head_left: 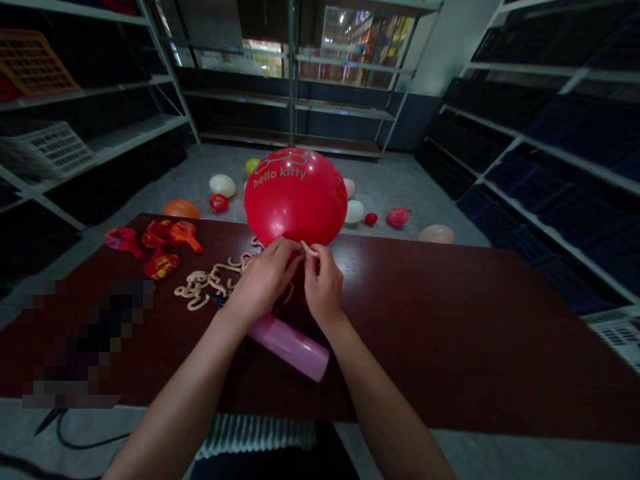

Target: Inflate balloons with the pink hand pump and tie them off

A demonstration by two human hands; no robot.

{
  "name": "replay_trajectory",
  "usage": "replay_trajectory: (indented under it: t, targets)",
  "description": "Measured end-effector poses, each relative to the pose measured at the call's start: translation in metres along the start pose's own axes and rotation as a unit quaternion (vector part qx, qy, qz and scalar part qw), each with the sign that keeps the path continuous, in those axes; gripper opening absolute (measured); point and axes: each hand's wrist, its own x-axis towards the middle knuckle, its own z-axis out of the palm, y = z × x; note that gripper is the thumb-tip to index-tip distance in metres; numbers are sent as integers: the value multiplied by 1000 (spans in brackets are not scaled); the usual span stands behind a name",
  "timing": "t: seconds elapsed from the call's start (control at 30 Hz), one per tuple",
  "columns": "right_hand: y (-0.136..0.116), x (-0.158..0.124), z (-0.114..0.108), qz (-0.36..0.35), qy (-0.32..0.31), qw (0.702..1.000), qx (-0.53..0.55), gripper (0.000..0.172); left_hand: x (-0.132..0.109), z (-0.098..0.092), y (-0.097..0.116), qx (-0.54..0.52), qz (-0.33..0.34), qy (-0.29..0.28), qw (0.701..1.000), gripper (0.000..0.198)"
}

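Observation:
A large inflated red balloon (295,200) with "hello kitty" printed on it stands just beyond my hands, at the table's far edge. My left hand (270,270) is closed at the balloon's base; its neck is hidden behind the fingers. Between the fingertips of both hands runs a short beige cord (310,250), pinched by my right hand (324,283). A tangle of similar beige cords (195,287) lies to the left, partly behind my left hand. Under my wrists rests a pink cylinder (295,347), and a black pointed piece (216,298) shows by my left wrist.
Several deflated red and orange balloons (163,265) lie on the dark table (450,320) at the left. Beside them is a blurred-out object (100,333). Inflated balloons, such as an orange one (181,209), are on the floor beyond. Shelves (345,110) surround the area.

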Motion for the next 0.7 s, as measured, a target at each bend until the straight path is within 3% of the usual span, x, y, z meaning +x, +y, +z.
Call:
replay_trajectory:
  t: [0.2,0.4,0.7]
  targets:
    - [5,1,-5,-98,-58,992,-62,26,1,-9,-4,-86,-7,21,996,8]
    - [5,1,-5,-105,-73,989,-81,28,2,-10,-7,-120,-19,31,992,11]
    - [10,0,-3,-108,-58,989,-86,28,0,-3,0,-45,-18,66,997,9]
